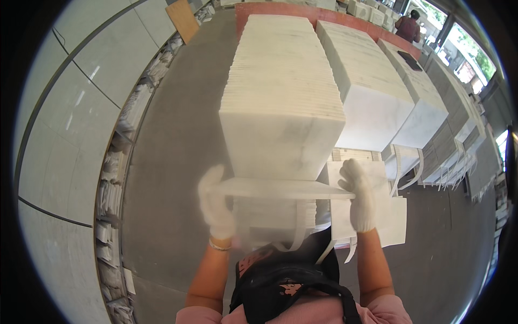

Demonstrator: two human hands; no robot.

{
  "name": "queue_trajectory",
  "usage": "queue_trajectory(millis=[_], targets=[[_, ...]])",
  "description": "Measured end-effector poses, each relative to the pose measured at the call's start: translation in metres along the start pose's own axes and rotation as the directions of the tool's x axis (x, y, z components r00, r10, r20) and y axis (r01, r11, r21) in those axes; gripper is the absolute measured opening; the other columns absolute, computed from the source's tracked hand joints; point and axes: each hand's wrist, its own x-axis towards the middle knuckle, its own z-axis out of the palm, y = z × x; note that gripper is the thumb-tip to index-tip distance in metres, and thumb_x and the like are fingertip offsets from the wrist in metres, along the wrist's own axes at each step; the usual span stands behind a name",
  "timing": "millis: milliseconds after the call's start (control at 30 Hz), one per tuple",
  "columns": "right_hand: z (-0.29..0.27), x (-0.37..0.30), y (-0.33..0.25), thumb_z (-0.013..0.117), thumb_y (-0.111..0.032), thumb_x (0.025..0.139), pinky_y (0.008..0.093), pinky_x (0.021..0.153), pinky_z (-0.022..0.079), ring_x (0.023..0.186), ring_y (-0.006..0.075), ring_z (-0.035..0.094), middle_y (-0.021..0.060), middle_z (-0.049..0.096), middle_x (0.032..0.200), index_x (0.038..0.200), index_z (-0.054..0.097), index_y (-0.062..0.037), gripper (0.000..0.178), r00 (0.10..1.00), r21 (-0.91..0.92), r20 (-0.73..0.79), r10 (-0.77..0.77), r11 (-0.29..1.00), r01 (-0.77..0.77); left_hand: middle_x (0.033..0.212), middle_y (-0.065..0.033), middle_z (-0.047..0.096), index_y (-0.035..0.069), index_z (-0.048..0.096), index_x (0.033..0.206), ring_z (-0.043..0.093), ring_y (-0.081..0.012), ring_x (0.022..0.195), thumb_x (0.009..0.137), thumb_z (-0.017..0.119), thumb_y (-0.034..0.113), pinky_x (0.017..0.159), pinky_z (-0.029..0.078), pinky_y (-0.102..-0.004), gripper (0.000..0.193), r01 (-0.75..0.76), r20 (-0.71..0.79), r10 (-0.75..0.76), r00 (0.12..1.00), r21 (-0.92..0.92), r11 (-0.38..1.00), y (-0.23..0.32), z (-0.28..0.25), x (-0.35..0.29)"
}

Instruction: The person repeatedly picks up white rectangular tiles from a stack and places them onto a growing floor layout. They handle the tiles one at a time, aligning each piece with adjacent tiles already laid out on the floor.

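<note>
Both my hands wear pale gloves and grip a white marble tile by its two ends, low in front of my body. The tile is seen nearly edge-on and lies level, just on the near side of a tall stack of thin marble tiles. My left hand, smeared by motion, is at the tile's left end. At the right end, my right hand closes on the tile with its fingers pointing away from me. A black apron hangs over my front, below the tile.
More marble stacks stand to the right, one bearing a flat dark object. Pale slabs and hanging straps lie beyond my right hand. A shelf of stone pieces lines the left. Another person is far right.
</note>
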Motion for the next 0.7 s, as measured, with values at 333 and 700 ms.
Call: queue_trajectory(millis=[333,700], targets=[[0.024,0.162,-0.015,0.058,-0.066,0.091,0.0393,0.089,0.049,0.113,0.0212,0.058,0.0119,0.064,0.127,0.134,0.062,0.001,0.08,0.944,-0.291,-0.065,0.324,0.899,-0.329,0.139,-0.0171,0.06,-0.006,0.06,0.135,0.056,-0.0267,0.128,0.103,0.056,0.017,0.112,0.04,-0.0368,0.04,0.241,-0.041,-0.257,0.966,-0.237,0.941,0.013,0.027,0.062],[0.019,0.158,-0.021,0.055,-0.068,0.09,0.0447,0.089,0.051,0.114,0.0263,0.058,0.0137,0.064,0.128,0.135,0.061,0.0008,0.082,0.943,-0.387,-0.058,0.327,0.864,-0.323,0.145,-0.0166,0.055,-0.006,0.049,0.145,0.049,-0.0298,0.137,0.106,0.051,0.028,0.116,0.037,-0.0385,0.052,0.307,-0.057,-0.33,0.942,-0.246,0.92,0.022,0.036,0.064]])
